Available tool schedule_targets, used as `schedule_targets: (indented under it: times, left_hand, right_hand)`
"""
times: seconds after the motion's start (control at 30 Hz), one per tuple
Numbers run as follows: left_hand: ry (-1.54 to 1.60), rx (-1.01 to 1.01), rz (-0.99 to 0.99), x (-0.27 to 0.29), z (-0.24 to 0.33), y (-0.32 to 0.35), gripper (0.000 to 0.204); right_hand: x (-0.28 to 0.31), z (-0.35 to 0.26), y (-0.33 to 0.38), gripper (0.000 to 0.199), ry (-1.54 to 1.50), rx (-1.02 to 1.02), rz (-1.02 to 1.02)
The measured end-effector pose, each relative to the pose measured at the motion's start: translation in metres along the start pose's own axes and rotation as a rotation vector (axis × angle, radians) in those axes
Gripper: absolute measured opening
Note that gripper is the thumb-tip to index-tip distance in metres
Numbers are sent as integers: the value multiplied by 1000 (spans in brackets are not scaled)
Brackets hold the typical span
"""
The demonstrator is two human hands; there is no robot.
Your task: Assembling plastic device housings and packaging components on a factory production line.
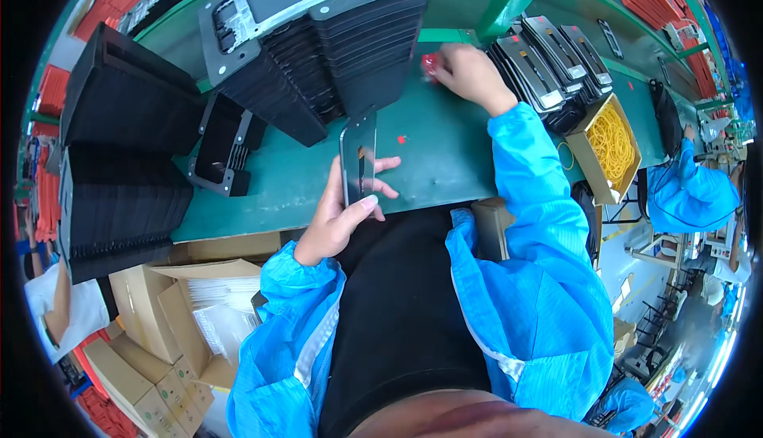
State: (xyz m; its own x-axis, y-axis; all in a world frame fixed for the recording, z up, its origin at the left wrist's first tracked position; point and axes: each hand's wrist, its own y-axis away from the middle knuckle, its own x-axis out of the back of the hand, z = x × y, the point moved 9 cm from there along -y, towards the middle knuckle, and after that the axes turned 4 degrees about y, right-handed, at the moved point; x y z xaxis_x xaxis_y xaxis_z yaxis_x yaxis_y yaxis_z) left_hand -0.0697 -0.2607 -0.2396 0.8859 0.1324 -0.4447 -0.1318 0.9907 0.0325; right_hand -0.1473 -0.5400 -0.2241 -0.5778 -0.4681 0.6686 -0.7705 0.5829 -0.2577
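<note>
The left hand (338,214) grips a slim, dark phone-like panel (359,160) with a shiny face, held on edge and nearly upright above the near part of the green worktop (445,160). Its thumb presses near the lower end of the panel, while the other fingers pass behind and show beyond the right side, spread apart from one another; the hand is clamped on the panel.

The right hand (477,76) reaches farther across the worktop, its fingers bent, with the thumb and forefinger drawn in at a small shiny red piece (431,67). The piece is small and partly covered, so I cannot tell whether the fingertips pinch it or only touch it. A tiny red scrap (401,140) lies on the worktop between the two hands.

Beyond the left hand rises a tall stack of black trays (372,48), with a silver metal frame (322,12) on top. To its left stand a few black open-windowed trays (237,164) and two taller black stacks (123,199). Just to the right of the right hand, dark phone-like panels (528,68) lie overlapped in rows. Nearer the person, a small cardboard box (594,157) holds a heap of yellow rubber bands (612,148). Below the worktop at left, an open carton (179,319) contains white packing pieces (214,307). A co-worker in blue (691,195) is at the far right.
</note>
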Motion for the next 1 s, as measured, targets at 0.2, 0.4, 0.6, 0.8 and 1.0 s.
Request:
schedule_targets:
  times: [0.2, 0.4, 0.6, 0.8, 1.0]
  left_hand:
    - [89, -118, -49, 4, 36, 13, 81]
    - [81, -220, -36, -13, 110, 6, 110]
    - [-193, -360, 77, -18, 166, 3, 112]
    - [-546, -737, 134, -8, 256, -7, 106]
    - [-1197, -669, 337, -14, 285, -45, 79]
  right_hand:
    - [51, -121, -11, 13, 530, 266, 264]
    - [44, -246, 24, 41, -572, 570, -298]
    - [-18, -280, 32, 52, -292, 776, -990]
    - [36, -261, 0, 39, -422, 884, -428]
    - [108, -175, -40, 18, -738, 444, 244]
